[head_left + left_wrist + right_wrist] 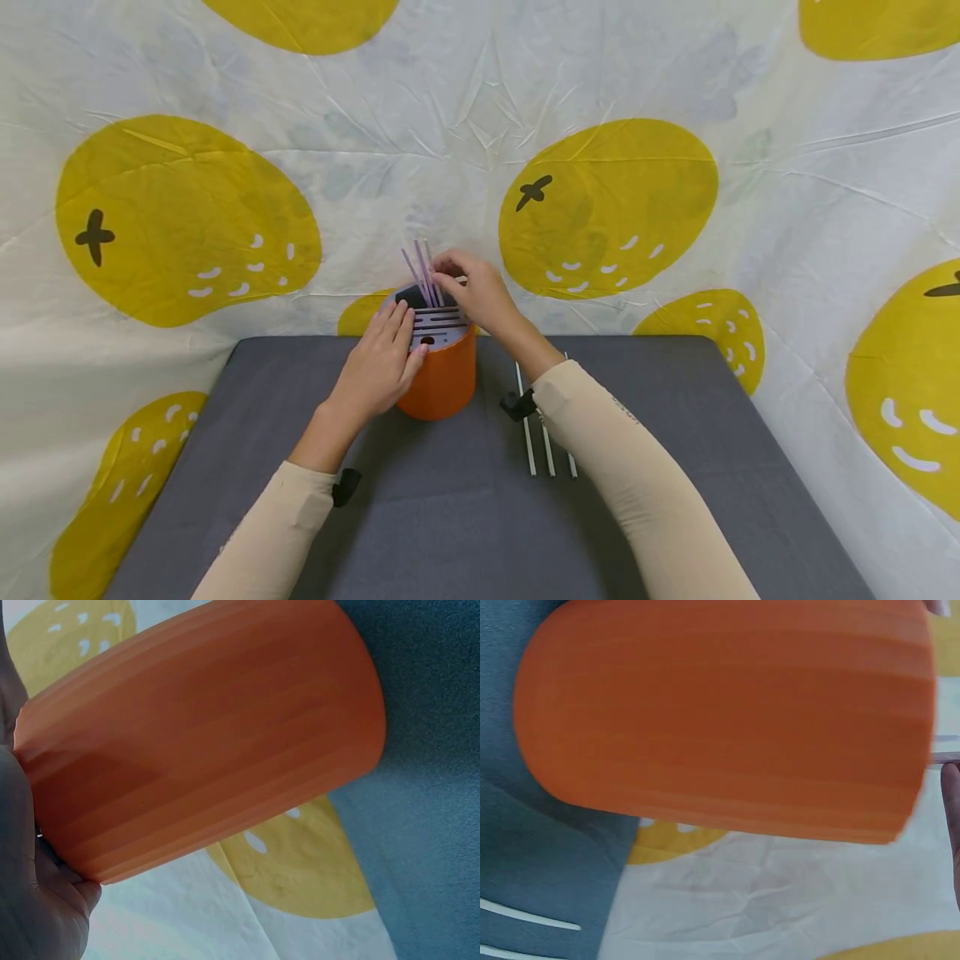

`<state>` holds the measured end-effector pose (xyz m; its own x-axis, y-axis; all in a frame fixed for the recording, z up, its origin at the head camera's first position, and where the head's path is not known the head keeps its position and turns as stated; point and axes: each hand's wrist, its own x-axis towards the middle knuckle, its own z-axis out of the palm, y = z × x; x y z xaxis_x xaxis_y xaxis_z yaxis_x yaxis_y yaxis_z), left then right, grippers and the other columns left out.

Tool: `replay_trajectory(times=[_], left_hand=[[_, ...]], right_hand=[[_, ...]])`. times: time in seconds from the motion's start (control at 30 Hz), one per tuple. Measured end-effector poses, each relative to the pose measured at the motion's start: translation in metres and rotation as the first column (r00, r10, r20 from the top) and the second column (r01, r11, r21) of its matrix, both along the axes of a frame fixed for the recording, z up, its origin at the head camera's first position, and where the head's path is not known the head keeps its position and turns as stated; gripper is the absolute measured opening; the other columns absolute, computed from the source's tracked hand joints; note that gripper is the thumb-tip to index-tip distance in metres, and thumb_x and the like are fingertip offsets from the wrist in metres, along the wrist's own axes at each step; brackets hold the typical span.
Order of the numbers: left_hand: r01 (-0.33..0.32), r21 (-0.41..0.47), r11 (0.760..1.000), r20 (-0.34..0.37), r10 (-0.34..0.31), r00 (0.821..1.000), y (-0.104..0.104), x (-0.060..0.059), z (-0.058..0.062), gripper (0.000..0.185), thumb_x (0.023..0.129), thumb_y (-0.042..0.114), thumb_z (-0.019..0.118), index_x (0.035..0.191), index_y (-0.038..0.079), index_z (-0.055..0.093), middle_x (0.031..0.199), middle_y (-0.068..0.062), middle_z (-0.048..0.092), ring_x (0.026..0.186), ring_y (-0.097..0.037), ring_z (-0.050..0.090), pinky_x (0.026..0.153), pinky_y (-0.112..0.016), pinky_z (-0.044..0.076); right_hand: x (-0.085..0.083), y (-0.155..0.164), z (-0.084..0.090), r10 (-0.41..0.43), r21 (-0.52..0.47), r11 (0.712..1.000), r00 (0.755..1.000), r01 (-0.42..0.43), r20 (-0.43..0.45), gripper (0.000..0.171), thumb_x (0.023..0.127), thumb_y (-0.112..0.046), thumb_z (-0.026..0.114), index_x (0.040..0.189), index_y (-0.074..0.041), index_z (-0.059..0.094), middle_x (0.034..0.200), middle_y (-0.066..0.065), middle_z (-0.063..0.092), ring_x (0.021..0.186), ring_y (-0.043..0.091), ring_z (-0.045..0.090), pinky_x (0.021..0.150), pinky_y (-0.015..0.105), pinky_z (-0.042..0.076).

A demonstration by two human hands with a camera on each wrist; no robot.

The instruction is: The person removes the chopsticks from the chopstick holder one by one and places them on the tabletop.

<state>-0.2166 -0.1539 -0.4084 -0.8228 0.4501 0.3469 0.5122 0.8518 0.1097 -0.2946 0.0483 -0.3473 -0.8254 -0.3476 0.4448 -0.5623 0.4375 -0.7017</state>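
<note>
orange holder (444, 379) stands upright on the grey mat (450, 517), its slotted grey lid (435, 321) directly under both sets of fingers. left hand (378, 367) lies on the near rim with fingers straight and relaxed over the lid, steadying it, gripping nothing. right hand (480, 292) is at the far side of the lid, fingertips pinching the upper ends of the thin purple sticks (422, 271), which stand tilted in a slot just left of those fingertips. three white sticks (546, 433) lie flat on the mat beneath the right forearm, apart from the holder. judgement: to seat the sticks cleanly, keep the left palm pressing down, align the ends with one slot, and lower without bending.
</note>
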Motion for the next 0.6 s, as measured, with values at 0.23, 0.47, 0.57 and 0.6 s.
replay_trajectory(times=[0.23,0.47,0.57,0.6], left_hand=[[0.000,0.015,1.000,0.007,0.000,1.000,0.001,0.000,0.001,0.065,0.110,0.037,0.042,0.156,-0.008,0.035,0.164,-0.026,0.035,0.156,-0.041,0.026,0.128,-0.055,0.022],[0.002,0.014,1.000,0.004,-0.002,1.000,0.001,0.000,0.001,0.065,0.110,0.036,0.045,0.156,-0.009,0.035,0.163,-0.026,0.035,0.156,-0.042,0.026,0.127,-0.056,0.023],[0.001,0.013,1.000,0.008,-0.001,1.000,0.001,0.001,0.002,0.066,0.110,0.037,0.044,0.156,-0.009,0.035,0.164,-0.026,0.035,0.156,-0.042,0.026,0.127,-0.056,0.023],[0.000,0.012,1.000,0.009,-0.001,1.000,0.001,0.001,0.001,0.066,0.110,0.036,0.044,0.156,-0.009,0.035,0.164,-0.026,0.035,0.156,-0.042,0.026,0.127,-0.056,0.022]], right_hand=[[-0.001,0.013,0.017,0.018,-0.160,0.987,1.000,-0.020,-0.011,0.015,0.102,-0.011,0.066,0.113,-0.001,0.067,0.104,0.012,0.072,0.097,0.022,0.073,0.087,0.032,0.063],[-0.001,0.027,0.032,0.032,-0.344,0.938,0.998,-0.047,-0.048,0.015,0.098,-0.003,0.068,0.109,0.008,0.066,0.101,0.022,0.069,0.097,0.035,0.074,0.084,0.034,0.063],[0.000,0.034,0.039,0.033,-0.412,0.909,0.998,-0.054,-0.058,0.016,0.098,0.000,0.067,0.109,0.011,0.063,0.101,0.024,0.066,0.095,0.038,0.072,0.082,0.033,0.063],[0.001,0.036,0.041,0.028,-0.431,0.901,0.998,-0.050,-0.057,0.017,0.098,0.001,0.067,0.109,0.011,0.062,0.101,0.024,0.066,0.094,0.036,0.072,0.082,0.032,0.063]])
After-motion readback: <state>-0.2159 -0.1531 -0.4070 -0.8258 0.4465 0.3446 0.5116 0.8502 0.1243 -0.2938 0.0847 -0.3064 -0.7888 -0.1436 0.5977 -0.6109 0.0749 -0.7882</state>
